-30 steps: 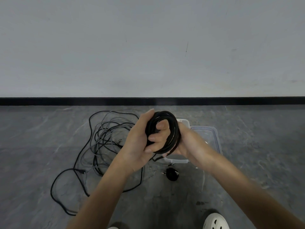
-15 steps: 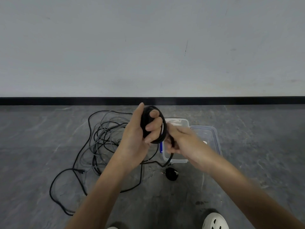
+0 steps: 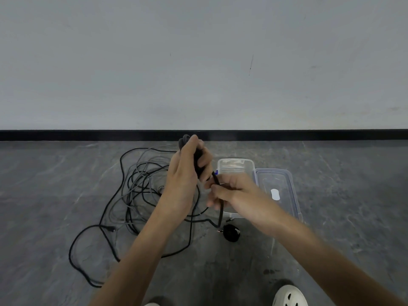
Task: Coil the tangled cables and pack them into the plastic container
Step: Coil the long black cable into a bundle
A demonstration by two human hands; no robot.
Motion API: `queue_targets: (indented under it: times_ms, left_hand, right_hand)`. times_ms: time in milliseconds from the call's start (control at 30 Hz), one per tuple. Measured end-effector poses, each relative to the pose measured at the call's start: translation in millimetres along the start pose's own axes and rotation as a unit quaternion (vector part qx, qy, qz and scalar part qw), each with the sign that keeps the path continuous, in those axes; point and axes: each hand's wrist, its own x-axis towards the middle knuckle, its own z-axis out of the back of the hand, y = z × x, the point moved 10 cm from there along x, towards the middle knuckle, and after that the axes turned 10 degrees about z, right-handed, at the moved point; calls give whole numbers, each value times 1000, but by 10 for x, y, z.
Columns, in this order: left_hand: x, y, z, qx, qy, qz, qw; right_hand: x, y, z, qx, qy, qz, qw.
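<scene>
The fingers (image 3: 204, 156) of the left hand (image 3: 183, 177), just above the centre of the frame, are curled tight round a black coil (image 3: 197, 161) seen edge-on. Just below and right of it, the right hand (image 3: 236, 195) pinches the coil's loose tail (image 3: 220, 214) between thumb and fingertips. From that pinch the tail drops to the floor (image 3: 66, 195) and runs left towards the tangle (image 3: 141, 184). The likeliest trouble, as I judge it, is the stiff loops springing open if the left grip eases while the right hand works the tail. A second risk is the tail dragging part of the tangle along if it is caught there, and whether it is caught cannot be told. The clear container (image 3: 235, 161) stands open right of centre, partly behind the right hand. A coil wound too wide might not fit inside it. Counted: two hands, one coil in hand and one small wound black bundle (image 3: 230, 233) on the floor below the container. There is also one container, one lid (image 3: 289, 184) lying just to its right, and one white shoe (image 3: 289, 297) at the lower right. The tangle holds black and grey cable, at least one of each, but the strands cross too much to count.
</scene>
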Motion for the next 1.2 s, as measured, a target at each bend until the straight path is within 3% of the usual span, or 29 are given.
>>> queue_targets:
  times_ms: [167,300,500,667,733,967,1200]
  left_hand:
    - [16,32,28,-123,36,23,992]
    - [30,13,115,-131,25,20,991]
    - [71,-8,187,-93,-23,10,995]
    - [107,13,200,-101,-34,8,994]
    - [121,-2,237,-79,-49,-5,996]
    - [165,5,394,-5,-77,-24,997]
    - [191,73,401,61,-67,-3,996]
  right_hand:
    - [-67,-105,-152,34,51,-44,997]
    - [-31,-178,-92,-13,18,-48,999]
    - [-15,-68,-130,-108,44,24,993]
    - [-80,-133,-224,-126,104,-11,986]
    - [-106,-95,-288,-123,118,1,985]
    - [-100,127,-127,-79,51,47,994]
    - [-179,226,-178,-70,125,50,988]
